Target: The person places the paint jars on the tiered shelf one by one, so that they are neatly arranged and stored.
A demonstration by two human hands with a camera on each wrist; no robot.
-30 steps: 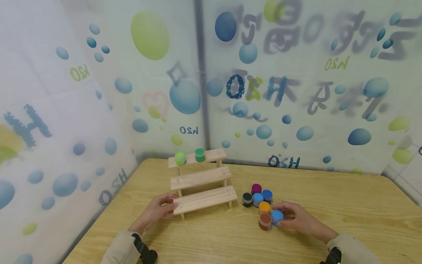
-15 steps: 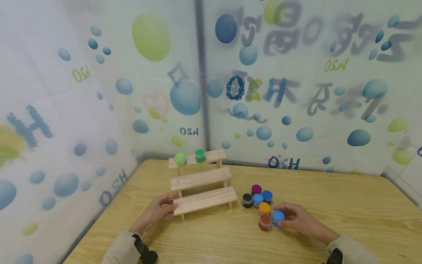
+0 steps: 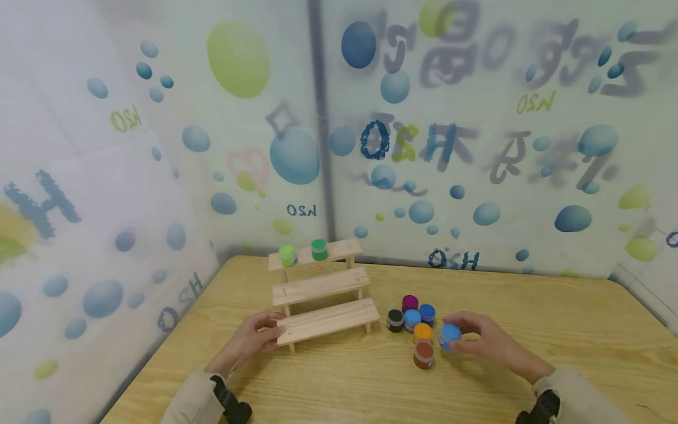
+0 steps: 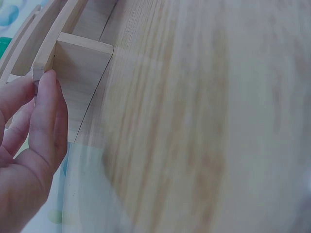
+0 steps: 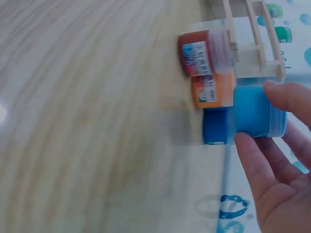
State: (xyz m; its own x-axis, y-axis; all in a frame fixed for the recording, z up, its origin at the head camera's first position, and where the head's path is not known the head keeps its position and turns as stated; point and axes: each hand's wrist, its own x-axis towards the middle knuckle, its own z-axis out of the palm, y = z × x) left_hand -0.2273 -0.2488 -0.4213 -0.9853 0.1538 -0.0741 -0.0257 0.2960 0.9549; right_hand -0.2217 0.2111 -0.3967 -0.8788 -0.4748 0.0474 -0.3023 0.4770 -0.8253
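My right hand [image 3: 484, 341] pinches a light blue paint jar [image 3: 449, 337] between thumb and fingers, just right of the other jars. In the right wrist view this blue jar [image 5: 257, 112] is gripped around its side and lid, raised off the wooden table. My left hand [image 3: 256, 337] holds the left end of the lowest step of a three-step wooden rack [image 3: 328, 321]; in the left wrist view, thumb and fingers pinch the board's end [image 4: 43, 65]. On the top step stand a light green jar [image 3: 288, 255] and a dark green jar [image 3: 319, 249].
Right of the rack several jars stand close together: black [image 3: 395, 320], purple [image 3: 409, 303], light blue [image 3: 412, 320], dark blue [image 3: 426, 314], orange [image 3: 422, 333] and brown [image 3: 424, 355]. A printed curtain [image 3: 477, 147] hangs behind the wooden table [image 3: 339, 388].
My right hand has lifted the light blue jar up and away from the brown and orange jars, slightly to the right. The left hand keeps its hold on the rack.
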